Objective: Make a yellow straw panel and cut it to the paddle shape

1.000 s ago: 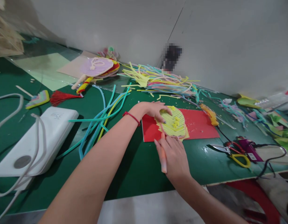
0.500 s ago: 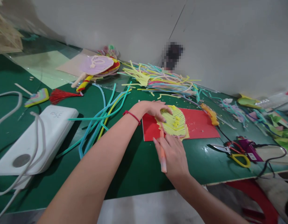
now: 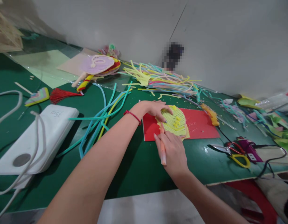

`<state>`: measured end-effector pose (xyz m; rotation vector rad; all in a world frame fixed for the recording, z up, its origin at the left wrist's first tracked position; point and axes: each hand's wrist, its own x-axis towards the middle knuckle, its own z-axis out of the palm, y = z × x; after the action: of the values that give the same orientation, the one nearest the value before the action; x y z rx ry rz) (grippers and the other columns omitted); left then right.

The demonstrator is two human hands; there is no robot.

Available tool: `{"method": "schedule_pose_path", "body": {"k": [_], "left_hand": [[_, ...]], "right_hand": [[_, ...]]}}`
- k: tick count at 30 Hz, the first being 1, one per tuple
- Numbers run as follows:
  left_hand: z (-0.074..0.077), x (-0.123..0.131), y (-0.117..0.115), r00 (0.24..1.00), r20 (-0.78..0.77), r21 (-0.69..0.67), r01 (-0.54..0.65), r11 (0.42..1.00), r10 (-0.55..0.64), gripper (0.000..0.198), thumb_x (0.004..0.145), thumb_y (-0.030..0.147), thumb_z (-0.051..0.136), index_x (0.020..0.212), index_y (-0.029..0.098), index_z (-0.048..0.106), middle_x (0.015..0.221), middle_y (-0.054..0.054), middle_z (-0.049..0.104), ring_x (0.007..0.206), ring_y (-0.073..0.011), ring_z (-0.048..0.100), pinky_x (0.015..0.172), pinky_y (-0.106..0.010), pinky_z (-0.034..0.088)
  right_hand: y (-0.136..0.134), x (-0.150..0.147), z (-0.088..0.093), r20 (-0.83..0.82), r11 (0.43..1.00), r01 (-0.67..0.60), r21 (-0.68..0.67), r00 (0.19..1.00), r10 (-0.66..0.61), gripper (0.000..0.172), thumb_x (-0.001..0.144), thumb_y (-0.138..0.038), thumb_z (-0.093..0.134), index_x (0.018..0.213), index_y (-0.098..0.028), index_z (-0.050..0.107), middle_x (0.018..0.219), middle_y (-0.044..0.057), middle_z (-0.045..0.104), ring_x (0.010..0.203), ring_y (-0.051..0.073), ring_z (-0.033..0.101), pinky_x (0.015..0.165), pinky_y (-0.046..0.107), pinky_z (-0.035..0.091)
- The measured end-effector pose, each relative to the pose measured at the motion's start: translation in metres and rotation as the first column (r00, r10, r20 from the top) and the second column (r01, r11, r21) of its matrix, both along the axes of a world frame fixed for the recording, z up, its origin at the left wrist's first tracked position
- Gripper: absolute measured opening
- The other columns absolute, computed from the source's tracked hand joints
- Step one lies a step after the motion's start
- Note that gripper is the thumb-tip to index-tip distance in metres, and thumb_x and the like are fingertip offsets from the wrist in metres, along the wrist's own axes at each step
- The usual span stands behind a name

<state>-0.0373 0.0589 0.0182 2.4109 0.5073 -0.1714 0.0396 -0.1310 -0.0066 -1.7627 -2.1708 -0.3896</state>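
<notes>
A round yellow disc (image 3: 174, 123), ribbed with slanting strips and small yellow bits in its middle, lies on a red board (image 3: 202, 124). My left hand (image 3: 157, 109) rests on the disc's upper left edge, fingers spread and pressing it down. In my right hand (image 3: 173, 149) is an orange pen-shaped tool (image 3: 162, 151), pinched by thumb and fingers. Its tip meets the disc's lower left rim; whether it is a pen or a knife I cannot tell. Uneven yellow material sticks out past the disc's lower right edge.
Behind the hands lies a heap of coloured strips (image 3: 162, 79). On the left are a white power bank (image 3: 38, 140) with cables, loose blue-green strips (image 3: 104, 115) and a lilac round fan (image 3: 97, 64). Scissors (image 3: 230, 152) and an orange corded tool (image 3: 210, 114) lie right.
My right hand and the orange tool have shifted slightly, the tool's back end moving up a little. The left hand stays on the disc.
</notes>
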Motion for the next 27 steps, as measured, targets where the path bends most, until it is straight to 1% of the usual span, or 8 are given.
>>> {"method": "schedule_pose_path", "body": {"k": [5,10,15,18,21,25,27], "left_hand": [[0.0,0.0,0.0,1.0,0.005,-0.011,0.0,1.0,0.0,0.068,0.071,0.034,0.064,0.135,0.031,0.043,0.154,-0.001,0.025,0.144,-0.0234,0.004,0.114,-0.04,0.011],[0.001,0.0,-0.001,1.0,0.001,-0.021,-0.007,1.0,0.007,0.067,0.072,0.038,0.063,0.135,0.031,0.042,0.154,-0.003,0.023,0.144,-0.0227,0.004,0.114,-0.041,0.011],[-0.001,0.0,0.0,1.0,0.001,-0.015,-0.012,1.0,0.012,0.066,0.072,0.041,0.062,0.135,0.033,0.042,0.155,-0.003,0.021,0.144,-0.0233,0.004,0.113,-0.044,0.012],[-0.003,0.002,0.002,1.0,0.008,-0.005,0.009,1.0,-0.009,0.067,0.073,0.042,0.062,0.135,0.032,0.041,0.154,-0.004,0.023,0.144,-0.0224,0.003,0.114,-0.043,0.01],[-0.005,0.003,0.002,1.0,0.016,-0.004,0.015,1.0,-0.015,0.067,0.072,0.044,0.062,0.135,0.031,0.042,0.154,-0.003,0.024,0.144,-0.0239,0.003,0.114,-0.043,0.009],[-0.005,0.002,0.002,1.0,0.01,-0.004,0.003,1.0,-0.002,0.067,0.072,0.044,0.062,0.135,0.032,0.042,0.154,-0.003,0.022,0.144,-0.025,0.003,0.113,-0.045,0.009],[-0.005,0.002,0.002,1.0,0.015,-0.003,0.008,1.0,-0.008,0.067,0.072,0.044,0.062,0.135,0.032,0.042,0.154,-0.002,0.024,0.143,-0.0247,0.004,0.113,-0.044,0.01]], "right_hand": [[-0.004,0.002,-0.001,-0.002,1.0,-0.001,0.021,1.0,0.001,0.025,0.092,-0.022,0.046,0.068,-0.018,0.052,0.064,0.002,0.053,0.064,0.015,0.05,0.065,0.029,0.034],[-0.009,0.002,-0.001,0.016,0.999,0.009,0.045,1.0,-0.01,0.026,0.092,-0.022,0.047,0.067,-0.018,0.052,0.063,0.001,0.053,0.063,0.014,0.049,0.069,0.029,0.036],[-0.014,0.004,0.0,0.003,0.999,-0.001,0.041,1.0,0.001,0.025,0.092,-0.021,0.046,0.068,-0.018,0.053,0.062,0.0,0.051,0.063,0.014,0.048,0.071,0.028,0.037],[-0.018,0.006,0.002,0.002,0.999,-0.014,0.045,1.0,0.014,0.023,0.091,-0.02,0.047,0.07,-0.018,0.054,0.061,-0.001,0.05,0.061,0.013,0.048,0.068,0.028,0.036],[-0.021,0.004,0.005,-0.014,0.999,-0.02,0.039,1.0,0.021,0.024,0.091,-0.021,0.047,0.069,-0.018,0.054,0.06,-0.001,0.049,0.06,0.013,0.047,0.065,0.028,0.034],[-0.016,0.0,0.006,-0.032,0.999,-0.028,0.042,0.999,0.029,0.025,0.091,-0.022,0.047,0.067,-0.018,0.054,0.061,0.0,0.049,0.061,0.014,0.046,0.068,0.029,0.036],[-0.011,-0.001,0.005,-0.029,0.999,-0.024,0.042,0.999,0.025,0.025,0.091,-0.021,0.047,0.068,-0.018,0.054,0.062,0.001,0.051,0.062,0.014,0.047,0.067,0.029,0.036]]}}
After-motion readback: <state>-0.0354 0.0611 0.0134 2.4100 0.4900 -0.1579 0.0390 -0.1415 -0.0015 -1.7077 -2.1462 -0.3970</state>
